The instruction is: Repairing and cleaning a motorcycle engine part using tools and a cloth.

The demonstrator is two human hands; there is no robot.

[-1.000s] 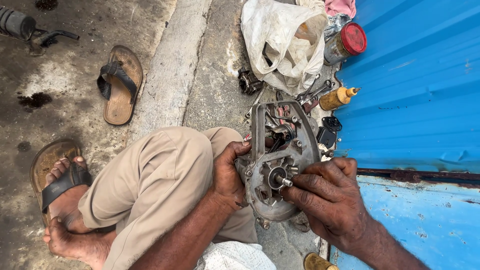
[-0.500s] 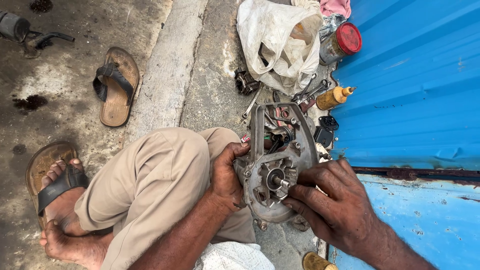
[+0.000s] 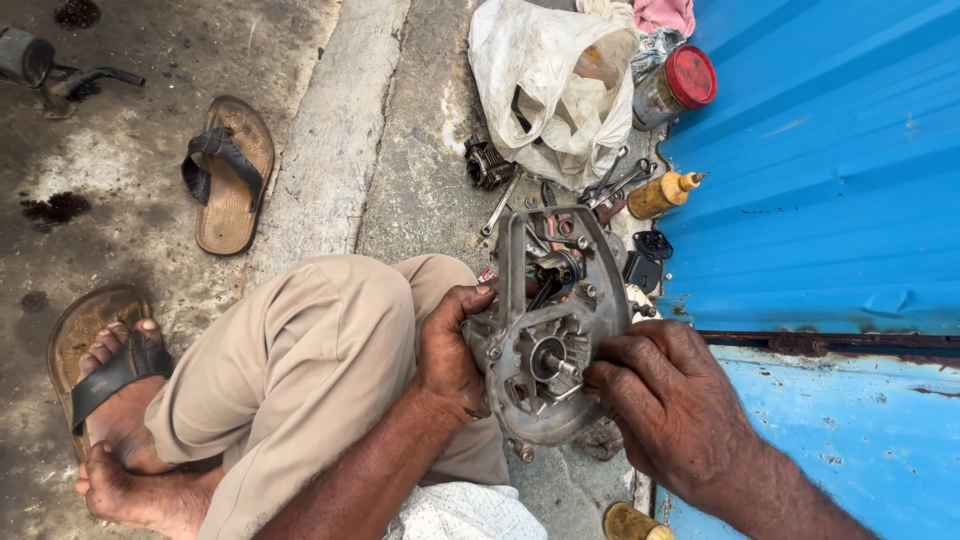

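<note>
Grey engine casing [image 3: 545, 340], blue metal wall [image 3: 820, 200], red-lidded jar [image 3: 678, 85]

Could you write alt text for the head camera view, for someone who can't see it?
A person squatting on concrete grips a grey metal engine casing with the left hand and right hand. Spanners, a red-lidded jar and a sandal lie nearby.

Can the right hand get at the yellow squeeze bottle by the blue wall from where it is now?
Probably yes. The right hand is on the engine casing; the yellow squeeze bottle lies beyond it beside the blue wall, uncovered. Only small black parts lie between, low on the ground.
</note>
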